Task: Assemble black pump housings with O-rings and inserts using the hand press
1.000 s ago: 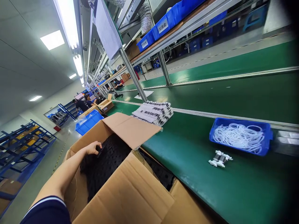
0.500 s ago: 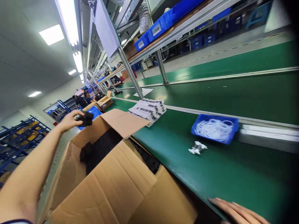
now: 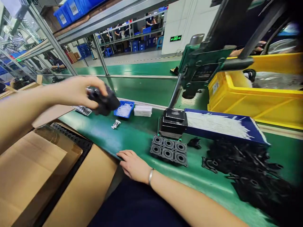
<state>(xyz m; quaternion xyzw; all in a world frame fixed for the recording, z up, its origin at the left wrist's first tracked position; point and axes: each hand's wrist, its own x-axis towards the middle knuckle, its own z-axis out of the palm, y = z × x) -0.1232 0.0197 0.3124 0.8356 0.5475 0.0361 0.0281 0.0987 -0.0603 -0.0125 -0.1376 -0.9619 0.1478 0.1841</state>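
Raised over the bench, my left hand (image 3: 78, 91) is closed around a dark, blurred black plastic part (image 3: 106, 102); I cannot tell its exact kind. My right hand (image 3: 136, 167) lies on the front edge of the green bench (image 3: 104, 135), fingers stretched out, holding nothing. Right of that hand, several square black plastic pieces with round holes (image 3: 168, 149) sit in rows before a black press base (image 3: 171, 123). A small white part (image 3: 116, 124) lies near a blue tray (image 3: 132, 105) of white rings (image 3: 124, 110).
An open cardboard box (image 3: 28, 160) stands at the left against the bench. A green press head (image 3: 201, 63) overhangs its base. White strips (image 3: 217, 124) fill a dark blue box, a yellow bin (image 3: 236, 104) stands behind, and loose black parts (image 3: 239, 157) are heaped at the right.
The view has swung right, bringing the press and black parts into sight. My left hand has carried the black plastic part from beside the cardboard box to over the bench.
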